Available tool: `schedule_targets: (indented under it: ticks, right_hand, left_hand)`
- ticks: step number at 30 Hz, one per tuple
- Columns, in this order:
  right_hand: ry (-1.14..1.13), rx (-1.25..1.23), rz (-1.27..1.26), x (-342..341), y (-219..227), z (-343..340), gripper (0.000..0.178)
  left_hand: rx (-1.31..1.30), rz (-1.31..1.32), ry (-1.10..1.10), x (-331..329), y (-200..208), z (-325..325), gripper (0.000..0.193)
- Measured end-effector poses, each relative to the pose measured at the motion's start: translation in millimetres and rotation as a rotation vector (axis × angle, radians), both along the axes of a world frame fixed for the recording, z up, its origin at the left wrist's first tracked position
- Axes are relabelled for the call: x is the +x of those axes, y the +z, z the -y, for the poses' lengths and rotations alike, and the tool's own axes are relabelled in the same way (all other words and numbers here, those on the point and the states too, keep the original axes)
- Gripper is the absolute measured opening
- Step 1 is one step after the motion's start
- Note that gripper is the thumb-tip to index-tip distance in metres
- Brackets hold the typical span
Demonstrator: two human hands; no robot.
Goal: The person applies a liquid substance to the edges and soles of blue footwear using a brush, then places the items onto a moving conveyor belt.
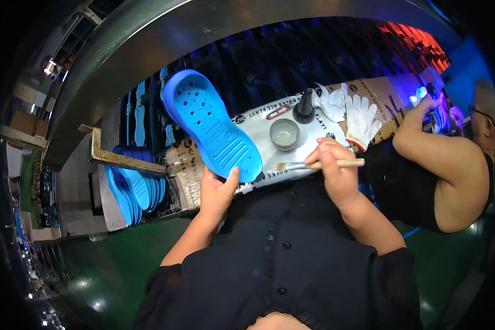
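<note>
My left hand grips a blue foam clog sole by its near end, thumb on top. The piece stands tilted up, with holes at its far end and ridges near my hand. My right hand is closed round the wooden handle of a brush, whose bristles point left toward the sole but sit apart from it. Just beyond the brush stands a small grey cup with some clear liquid in it. Behind the cup are a black nozzle bottle and a red utility knife.
White work gloves lie right of the bottle. More blue foam soles are stacked at the left, beside a wooden bar. A metal beam arches overhead. A co-worker works close on my right.
</note>
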State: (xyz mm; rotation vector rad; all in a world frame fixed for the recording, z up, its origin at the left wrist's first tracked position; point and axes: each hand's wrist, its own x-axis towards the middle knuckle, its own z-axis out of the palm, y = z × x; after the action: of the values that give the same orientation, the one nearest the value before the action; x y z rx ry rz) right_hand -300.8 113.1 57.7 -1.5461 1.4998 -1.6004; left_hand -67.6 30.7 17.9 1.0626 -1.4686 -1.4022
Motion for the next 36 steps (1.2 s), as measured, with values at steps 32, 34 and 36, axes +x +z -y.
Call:
schedule_targets:
  ticks: [32, 34, 36]
  right_hand:
    - [0.027, -0.259, -0.431, 22, 16, 7, 0.02]
    - [0.029, -0.243, -0.446, 20, 13, 6, 0.019]
    - [0.024, -0.262, -0.415, 13, 10, 4, 0.017]
  left_hand:
    - [-0.51, -0.004, 0.04, -24, 6, -2, 0.019]
    - [-0.519, -0.02, 0.059, -25, 2, 0, 0.019]
    - [-0.526, -0.034, 0.083, -25, 1, 0, 0.019]
